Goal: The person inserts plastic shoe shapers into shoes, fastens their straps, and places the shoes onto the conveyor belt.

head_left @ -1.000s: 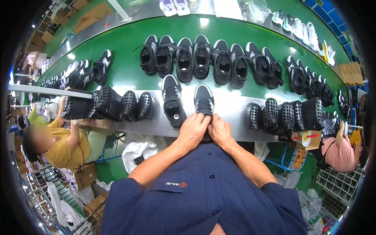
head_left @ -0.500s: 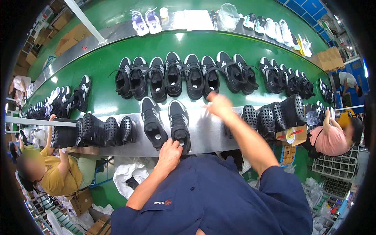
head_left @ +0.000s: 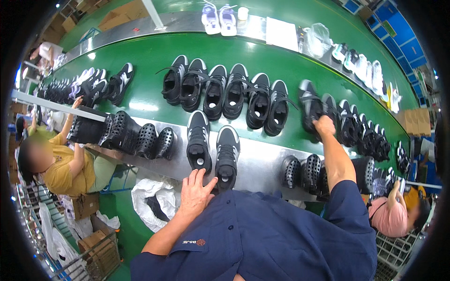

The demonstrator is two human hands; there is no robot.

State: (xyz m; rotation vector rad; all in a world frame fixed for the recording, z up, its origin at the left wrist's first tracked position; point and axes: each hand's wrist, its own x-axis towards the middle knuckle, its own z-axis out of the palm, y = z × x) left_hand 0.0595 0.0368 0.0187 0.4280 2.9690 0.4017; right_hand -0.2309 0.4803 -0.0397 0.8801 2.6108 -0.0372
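Two black-and-grey sneakers stand side by side on the metal ledge in front of me, a left sneaker [head_left: 199, 140] and a right sneaker [head_left: 227, 157]. My left hand [head_left: 194, 192] is at their heels, fingers apart, fingertips by the left shoe's heel and thumb beside the right one's. Out to the right, my right arm reaches over the green belt. There my right hand [head_left: 323, 125] is closed at the heel of a dark sneaker [head_left: 308, 100], slightly blurred. Another sneaker [head_left: 330, 107] sits just right of it. Several matching sneakers [head_left: 234, 91] line the belt's middle.
Black perforated shoe lasts [head_left: 147, 140] stand on the ledge at left, with more lasts [head_left: 310, 168] at right. Across the belt a metal shelf holds lilac-and-white shoes [head_left: 219, 21] and a white sheet [head_left: 282, 33]. A co-worker in yellow [head_left: 70, 173] sits left, another in pink [head_left: 391, 215] right.
My right hand has moved right, to a sneaker's heel. Two sneakers from the middle row's right end now stand apart from it, beside the right-hand group. My left hand's fingers have spread. The view has turned.
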